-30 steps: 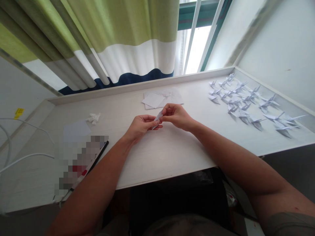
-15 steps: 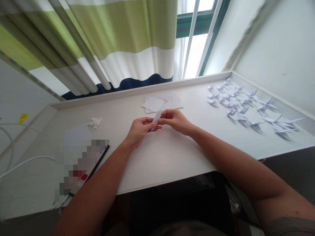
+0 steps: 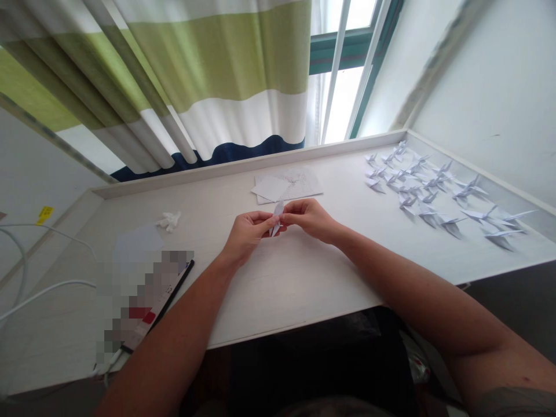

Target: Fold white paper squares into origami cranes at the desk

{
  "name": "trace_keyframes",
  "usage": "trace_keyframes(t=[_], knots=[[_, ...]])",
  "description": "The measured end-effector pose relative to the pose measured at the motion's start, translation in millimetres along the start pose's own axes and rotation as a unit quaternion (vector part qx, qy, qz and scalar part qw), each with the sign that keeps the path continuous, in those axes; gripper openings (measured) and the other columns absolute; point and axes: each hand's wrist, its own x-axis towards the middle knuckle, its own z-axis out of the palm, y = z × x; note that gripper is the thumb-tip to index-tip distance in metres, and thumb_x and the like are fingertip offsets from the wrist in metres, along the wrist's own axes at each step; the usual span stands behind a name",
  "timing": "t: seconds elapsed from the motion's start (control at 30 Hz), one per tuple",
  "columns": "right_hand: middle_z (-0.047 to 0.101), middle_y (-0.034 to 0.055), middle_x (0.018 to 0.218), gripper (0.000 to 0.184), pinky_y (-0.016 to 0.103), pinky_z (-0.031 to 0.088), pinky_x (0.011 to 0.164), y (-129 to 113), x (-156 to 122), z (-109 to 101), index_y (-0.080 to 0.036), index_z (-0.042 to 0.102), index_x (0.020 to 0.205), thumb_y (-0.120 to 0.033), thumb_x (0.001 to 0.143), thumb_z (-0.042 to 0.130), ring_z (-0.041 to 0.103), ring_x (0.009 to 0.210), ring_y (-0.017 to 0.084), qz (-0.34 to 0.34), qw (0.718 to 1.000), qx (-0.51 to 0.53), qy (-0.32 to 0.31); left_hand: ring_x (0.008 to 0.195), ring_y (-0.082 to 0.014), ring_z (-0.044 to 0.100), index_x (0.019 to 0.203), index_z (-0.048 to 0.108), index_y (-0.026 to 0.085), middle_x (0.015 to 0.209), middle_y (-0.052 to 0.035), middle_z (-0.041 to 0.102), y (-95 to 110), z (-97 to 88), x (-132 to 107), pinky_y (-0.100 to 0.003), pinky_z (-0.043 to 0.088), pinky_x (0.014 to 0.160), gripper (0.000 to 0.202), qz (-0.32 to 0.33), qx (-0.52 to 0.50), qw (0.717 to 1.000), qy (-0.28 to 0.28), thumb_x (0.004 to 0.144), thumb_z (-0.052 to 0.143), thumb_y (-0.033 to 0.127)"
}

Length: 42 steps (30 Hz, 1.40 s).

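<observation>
A small piece of folded white paper (image 3: pixel 278 209), narrow and pointed at its top, is held above the middle of the desk. My left hand (image 3: pixel 251 234) pinches it from the left, thumb on the near face and fingers behind. From the other side, my right hand (image 3: pixel 310 218) grips the same paper with thumb and forefinger, close to the left thumb. Part of the paper is covered by the fingers. Just beyond the hands lie a plain white paper square (image 3: pixel 270 188) and a printed or written sheet (image 3: pixel 308 183) under it.
Several folded paper cranes (image 3: pixel 428 179) stand on the right of the white desk (image 3: pixel 295 295). At left are a crumpled tissue (image 3: pixel 168 221), pale paper (image 3: pixel 136 243), a partly blurred dark-edged device (image 3: pixel 152 301) and white cables (image 3: pixel 52 285). A raised rim (image 3: pixel 208 168) runs along the back, below a curtain (image 3: pixel 226 69).
The folded paper has turned more upright between my fingers, and its lower end now shows split points. Both hands keep their grip; the whole view has shifted slightly.
</observation>
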Motion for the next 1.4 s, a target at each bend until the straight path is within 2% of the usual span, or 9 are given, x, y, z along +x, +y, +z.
trace_keyframes(t=[0.2, 0.37, 0.47, 0.6, 0.73, 0.93, 1.17, 1.4], knots=[[0.077, 0.0036, 0.076, 0.014, 0.028, 0.051, 0.071, 0.5, -0.4, 2.3, -0.016, 0.077, 0.077, -0.029, 0.082, 0.077, 0.068, 0.073, 0.015, -0.006, 0.998, -0.057, 0.008, 0.086, -0.0255, 0.079, 0.088, 0.085, 0.014, 0.089, -0.0122, 0.083, 5.1, -5.9, -0.7, -0.04, 0.063, 0.086, 0.044, -0.033, 0.045, 0.998, -0.015, 0.064, 0.101, 0.048], [0.076, 0.0026, 0.073, 0.015, 0.027, 0.051, 0.063, -2.2, 0.9, 1.9, -0.016, 0.079, 0.079, -0.031, 0.081, 0.077, 0.062, 0.065, 0.013, -0.004, 0.997, -0.079, 0.013, 0.076, -0.0191, 0.073, 0.081, 0.086, 0.016, 0.085, -0.0101, 0.082, 5.6, -7.0, -0.1, -0.033, 0.061, 0.076, 0.045, -0.037, 0.087, 0.996, -0.002, 0.056, 0.103, 0.049], [0.075, 0.0026, 0.071, 0.014, 0.028, 0.052, 0.064, -1.5, 1.4, 1.9, -0.016, 0.079, 0.078, -0.03, 0.08, 0.077, 0.063, 0.065, 0.014, -0.002, 0.997, -0.076, 0.012, 0.073, -0.0181, 0.071, 0.08, 0.086, 0.016, 0.084, -0.01, 0.081, 3.9, -5.9, 0.2, -0.032, 0.061, 0.072, 0.045, -0.04, 0.086, 0.996, 0.001, 0.056, 0.102, 0.05], [0.073, 0.0021, 0.069, 0.012, 0.028, 0.053, 0.067, 1.9, 1.2, 3.1, -0.016, 0.078, 0.077, -0.028, 0.081, 0.076, 0.065, 0.066, 0.014, -0.005, 0.998, -0.064, 0.016, 0.073, -0.0192, 0.073, 0.079, 0.085, 0.016, 0.086, -0.0108, 0.082, 2.4, -4.9, 0.5, -0.034, 0.062, 0.075, 0.042, -0.051, 0.067, 0.996, -0.018, 0.058, 0.101, 0.049], [0.074, 0.0023, 0.071, 0.012, 0.029, 0.055, 0.068, 2.5, 0.4, 5.6, -0.016, 0.077, 0.078, -0.028, 0.082, 0.077, 0.068, 0.066, 0.015, -0.009, 0.999, -0.042, 0.021, 0.082, -0.0224, 0.077, 0.081, 0.084, 0.016, 0.09, -0.0123, 0.083, 0.8, -4.2, 0.6, -0.037, 0.063, 0.082, 0.04, -0.054, 0.044, 0.997, -0.024, 0.063, 0.1, 0.048], [0.074, 0.0037, 0.068, 0.024, 0.029, 0.053, 0.066, 0.5, -0.5, 10.6, -0.017, 0.076, 0.075, -0.037, 0.087, 0.077, 0.068, 0.066, 0.016, -0.043, 0.994, -0.091, 0.044, 0.089, -0.025, 0.079, 0.085, 0.084, 0.016, 0.092, -0.0123, 0.084, -1.3, -3.3, 0.8, -0.04, 0.062, 0.089, 0.04, -0.04, 0.051, 0.998, -0.015, 0.067, 0.099, 0.049], [0.073, 0.0028, 0.067, 0.022, 0.029, 0.051, 0.064, -0.7, -1.8, 14.5, -0.018, 0.075, 0.072, -0.032, 0.088, 0.072, 0.067, 0.064, 0.016, -0.053, 0.989, -0.109, 0.08, 0.088, -0.025, 0.08, 0.084, 0.082, 0.016, 0.089, -0.0109, 0.083, -2.2, -1.4, 1.0, -0.04, 0.062, 0.088, 0.04, -0.038, 0.033, 0.999, -0.004, 0.066, 0.1, 0.047], [0.073, 0.0025, 0.071, 0.024, 0.031, 0.053, 0.068, -1.6, -2.6, 11.8, -0.018, 0.076, 0.076, -0.039, 0.088, 0.076, 0.065, 0.065, 0.015, -0.065, 0.994, -0.057, 0.066, 0.088, -0.0248, 0.08, 0.086, 0.081, 0.015, 0.09, -0.0112, 0.083, 1.7, -0.1, -0.3, -0.04, 0.062, 0.088, 0.039, -0.029, 0.035, 0.999, -0.015, 0.068, 0.099, 0.045]])
